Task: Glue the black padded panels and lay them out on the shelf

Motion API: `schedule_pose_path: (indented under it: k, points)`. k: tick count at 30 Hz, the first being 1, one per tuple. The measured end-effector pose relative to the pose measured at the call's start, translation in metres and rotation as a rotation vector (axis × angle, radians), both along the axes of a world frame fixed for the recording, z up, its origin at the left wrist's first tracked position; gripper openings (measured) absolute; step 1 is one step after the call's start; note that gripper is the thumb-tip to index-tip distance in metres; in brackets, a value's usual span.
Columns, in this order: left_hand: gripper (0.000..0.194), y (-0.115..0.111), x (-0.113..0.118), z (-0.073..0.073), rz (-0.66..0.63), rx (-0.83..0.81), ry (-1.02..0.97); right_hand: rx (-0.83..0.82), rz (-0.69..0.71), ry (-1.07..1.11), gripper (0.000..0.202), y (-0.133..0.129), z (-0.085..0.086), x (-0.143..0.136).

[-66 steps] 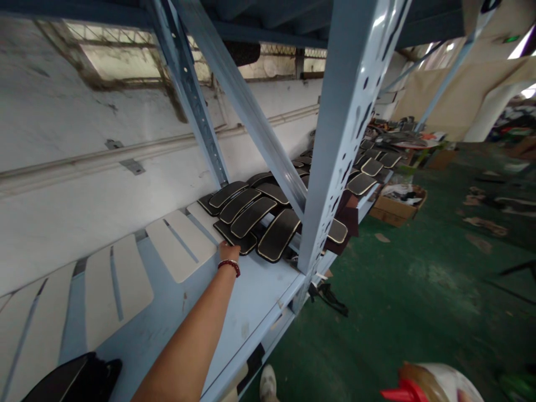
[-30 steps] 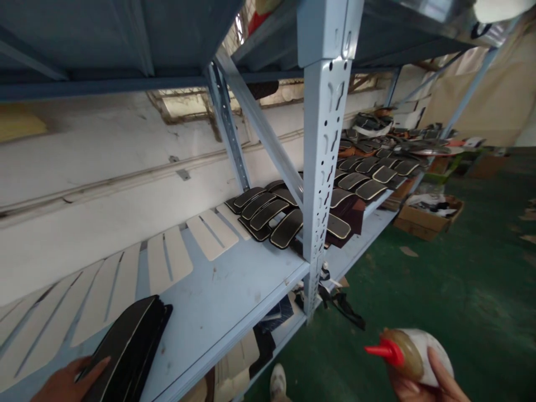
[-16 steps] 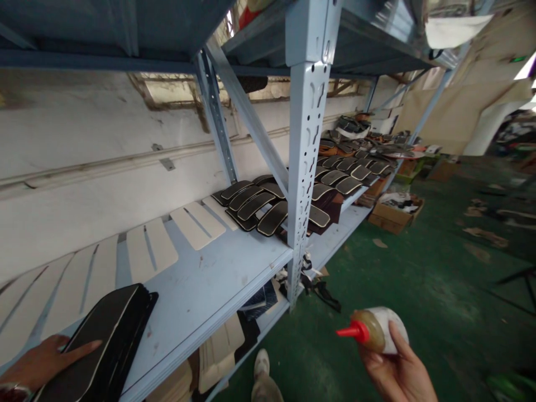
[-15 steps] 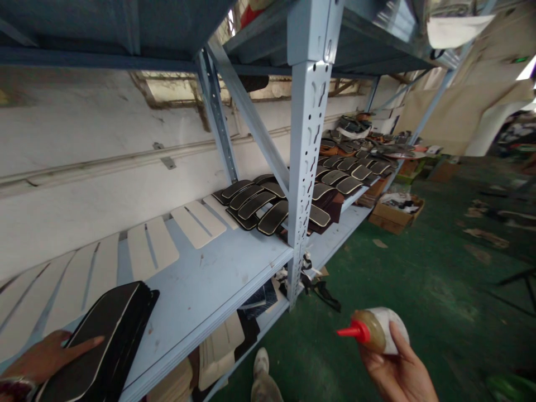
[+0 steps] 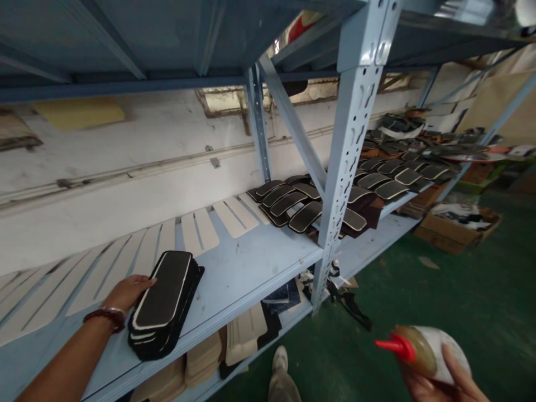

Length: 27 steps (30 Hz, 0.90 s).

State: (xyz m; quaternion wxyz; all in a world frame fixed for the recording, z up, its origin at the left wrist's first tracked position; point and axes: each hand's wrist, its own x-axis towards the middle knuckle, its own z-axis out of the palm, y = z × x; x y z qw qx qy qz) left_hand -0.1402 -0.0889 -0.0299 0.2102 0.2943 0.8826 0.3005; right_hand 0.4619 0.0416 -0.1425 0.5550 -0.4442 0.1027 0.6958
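Note:
My left hand is at the left edge of a stack of black, white-edged panels, its fingertips over the top panel. The stack lies near the front edge of the blue shelf. In my right hand, at the lower right over the green floor, is a squeeze bottle with a red nozzle pointing left. Behind the stack, pale flat strips lie in a row along the wall.
A perforated blue post rises at the shelf's right end. Dark curved panels lie beside and beyond it. Pale stacks sit on the lower shelf, and a cardboard box stands on the floor.
The view has turned left, so the shelf and post appear further right. My left hand has shifted from lying over the top panel to the stack's left edge. The bottle remains in my right hand.

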Motion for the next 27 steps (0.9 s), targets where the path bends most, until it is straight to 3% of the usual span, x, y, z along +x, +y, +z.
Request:
schedule_pose_path:
  k: [4, 8, 12, 15, 17, 19, 22, 27]
  points:
    - [0.041, 0.007, 0.043, 0.016, -0.095, 0.154, -0.304, 0.022, -0.035, 0.043, 0.041, 0.009, 0.024, -0.014]
    - [0.040, 0.025, 0.107, 0.020, -0.265, 0.249, -0.648, 0.207, 0.016, 0.032, 0.047, 0.020, 0.059, -0.032]
    - [0.037, 0.041, 0.170, 0.016, -0.437, 0.158, -0.878, 0.410, 0.109, -0.027, 0.053, 0.028, 0.103, -0.051]
    - [0.037, 0.046, 0.192, 0.018, -0.482, 0.100, -0.921, 0.542, 0.107, -0.066, 0.052, 0.033, 0.128, -0.059]
    - [0.044, 0.048, 0.189, 0.020, -0.425, 0.126, -0.912, 0.573, 0.113, -0.078, 0.053, 0.035, 0.136, -0.058]
    - [0.049, 0.047, 0.169, 0.019, -0.320, 0.199, -0.861, 0.550, 0.098, -0.079, 0.051, 0.037, 0.137, -0.054]
    - [0.046, 0.037, 0.116, 0.011, -0.130, 0.287, -0.607, 0.437, 0.043, -0.083, 0.045, 0.040, 0.127, -0.044]
    - [0.047, 0.004, 0.032, -0.007, 0.117, 0.179, -0.165, 0.259, 0.031, -0.147, 0.032, 0.042, 0.092, -0.023]
